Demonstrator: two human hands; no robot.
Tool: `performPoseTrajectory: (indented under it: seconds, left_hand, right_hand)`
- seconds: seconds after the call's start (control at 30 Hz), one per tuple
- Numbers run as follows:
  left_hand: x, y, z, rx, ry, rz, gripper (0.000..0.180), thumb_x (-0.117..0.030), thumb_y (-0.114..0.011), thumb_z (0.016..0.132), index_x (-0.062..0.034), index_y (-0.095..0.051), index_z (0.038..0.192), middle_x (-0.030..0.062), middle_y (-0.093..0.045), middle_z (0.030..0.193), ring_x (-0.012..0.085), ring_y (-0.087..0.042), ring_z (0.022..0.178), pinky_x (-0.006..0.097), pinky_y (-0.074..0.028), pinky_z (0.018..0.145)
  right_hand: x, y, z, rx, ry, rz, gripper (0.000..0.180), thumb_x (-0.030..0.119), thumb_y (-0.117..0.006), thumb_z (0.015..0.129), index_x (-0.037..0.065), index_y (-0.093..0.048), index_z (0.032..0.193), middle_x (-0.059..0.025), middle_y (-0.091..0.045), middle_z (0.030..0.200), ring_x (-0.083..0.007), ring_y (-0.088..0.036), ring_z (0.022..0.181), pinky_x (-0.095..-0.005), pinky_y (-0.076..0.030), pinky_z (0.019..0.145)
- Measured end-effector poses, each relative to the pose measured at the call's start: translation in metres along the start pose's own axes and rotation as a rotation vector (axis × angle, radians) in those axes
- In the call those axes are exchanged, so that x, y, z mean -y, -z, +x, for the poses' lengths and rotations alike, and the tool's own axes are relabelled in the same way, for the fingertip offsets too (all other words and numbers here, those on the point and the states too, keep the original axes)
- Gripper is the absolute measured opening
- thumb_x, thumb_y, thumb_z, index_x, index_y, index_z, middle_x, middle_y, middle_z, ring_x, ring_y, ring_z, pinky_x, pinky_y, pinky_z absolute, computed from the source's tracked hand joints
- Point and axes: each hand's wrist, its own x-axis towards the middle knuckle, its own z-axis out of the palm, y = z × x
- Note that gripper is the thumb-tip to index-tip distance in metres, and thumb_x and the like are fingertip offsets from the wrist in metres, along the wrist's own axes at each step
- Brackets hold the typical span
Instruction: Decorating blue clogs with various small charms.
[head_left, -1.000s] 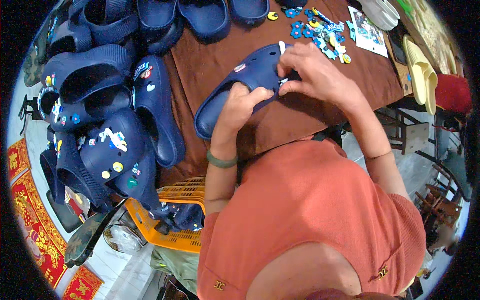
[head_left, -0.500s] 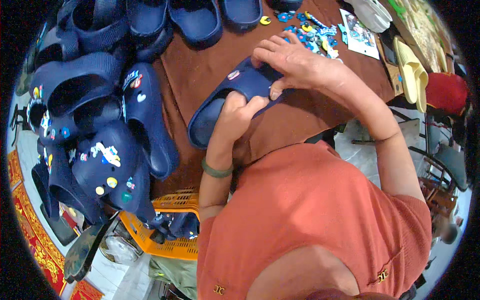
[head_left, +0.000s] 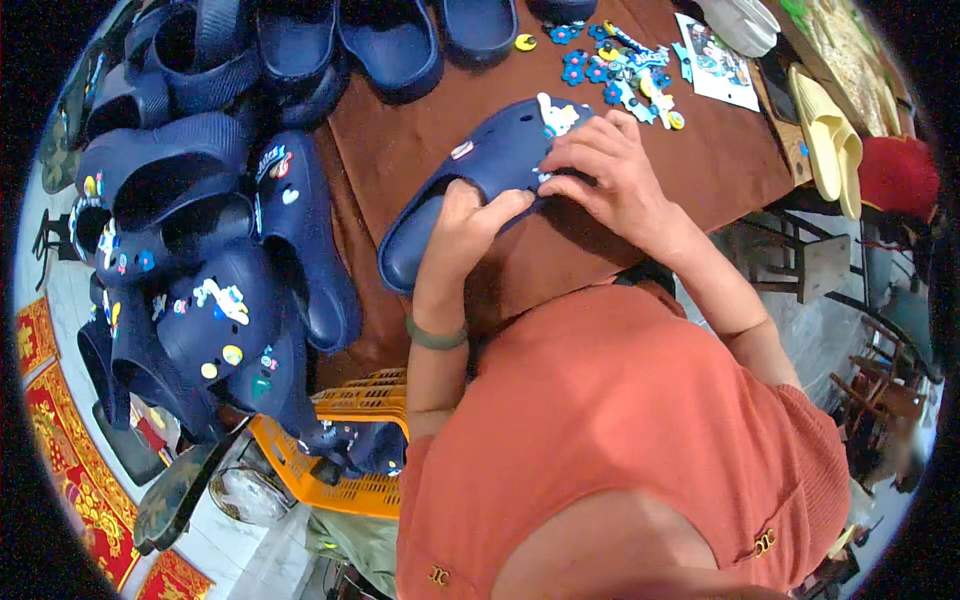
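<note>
A navy blue slip-on clog [head_left: 495, 140] lies on the brown cloth in front of me, its toe pointing away to the right. My left hand [head_left: 465, 222] grips its near side, fingers inside the foot opening and thumb along the outer edge. Over the side of the toe, my right hand [head_left: 610, 180] is closed, thumb and fingertips pinching at a small pale charm [head_left: 543, 176] partly hidden by them. A white figure charm [head_left: 557, 117] sits on the toe, and a small pale oblong charm [head_left: 462, 150] is near the opening.
Loose charms [head_left: 630, 75] and a printed card [head_left: 718, 62] lie beyond my right hand. Decorated navy clogs [head_left: 215, 310] pile up at the left; plain ones [head_left: 390, 45] line the far edge. An orange basket [head_left: 290, 465] stands below the table. Yellow slippers [head_left: 828, 135] are at the right.
My right hand has drawn back from across the toe to its near side, uncovering the white figure charm. The left hand keeps its hold on the clog.
</note>
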Motion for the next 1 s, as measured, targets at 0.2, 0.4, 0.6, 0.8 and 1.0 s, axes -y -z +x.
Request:
performPoseTrajectory:
  seconds: [0.2, 0.4, 0.6, 0.8, 1.0]
  left_hand:
    - [0.011, 0.001, 0.001, 0.011, -0.067, 0.009, 0.028, -0.006, -0.062, 0.079, 0.0027, -0.063, 0.106, 0.0101, -0.063, 0.106, 0.0197, -0.059, 0.099, 0.032, -0.046, 0.09]
    - [0.008, 0.003, -0.002, 0.023, -0.08, 0.059, 0.032, -0.006, -0.063, 0.078, 0.0011, -0.061, 0.109, 0.007, -0.063, 0.105, 0.017, -0.06, 0.097, 0.03, -0.047, 0.088]
    - [-0.003, -0.004, 0.0, 0.02, -0.003, 0.019, 0.038, -0.008, -0.063, 0.077, -0.0005, -0.06, 0.114, 0.0055, -0.063, 0.108, 0.0157, -0.06, 0.098, 0.028, -0.045, 0.09]
    - [-0.006, -0.007, -0.001, -0.02, -0.006, -0.005, 0.041, -0.009, -0.063, 0.076, 0.0001, -0.059, 0.116, 0.0061, -0.063, 0.11, 0.0161, -0.059, 0.1, 0.029, -0.044, 0.093]
    - [-0.006, -0.006, -0.001, 0.005, 0.023, -0.031, 0.04, -0.009, -0.062, 0.079, 0.0023, -0.059, 0.117, 0.0067, -0.062, 0.111, 0.0163, -0.058, 0.101, 0.029, -0.044, 0.093]
  right_hand:
    - [-0.005, -0.011, -0.011, -0.131, 0.003, 0.039, 0.024, 0.023, -0.077, 0.074, 0.013, -0.069, 0.094, 0.0002, -0.065, 0.092, -0.018, -0.059, 0.085, -0.0374, -0.037, 0.086]
    - [-0.006, -0.02, -0.014, -0.175, 0.086, -0.064, 0.023, 0.025, -0.077, 0.073, 0.015, -0.069, 0.093, 0.0014, -0.063, 0.095, -0.0195, -0.056, 0.089, -0.0401, -0.038, 0.088]
    - [-0.007, -0.029, -0.025, -0.302, 0.079, -0.052, 0.028, 0.024, -0.077, 0.073, 0.014, -0.069, 0.098, 0.0006, -0.059, 0.094, -0.0211, -0.053, 0.088, -0.041, -0.037, 0.085]
    - [-0.022, -0.014, -0.031, -0.361, 0.007, -0.051, 0.019, 0.012, -0.074, 0.076, 0.011, -0.067, 0.094, -0.0045, -0.06, 0.097, -0.0232, -0.056, 0.09, -0.0397, -0.037, 0.082]
    - [-0.08, 0.008, -0.03, -0.28, -0.257, -0.444, 0.023, 0.022, -0.067, 0.084, 0.014, -0.064, 0.106, -0.0051, -0.059, 0.099, -0.0231, -0.053, 0.099, -0.0419, -0.035, 0.086]
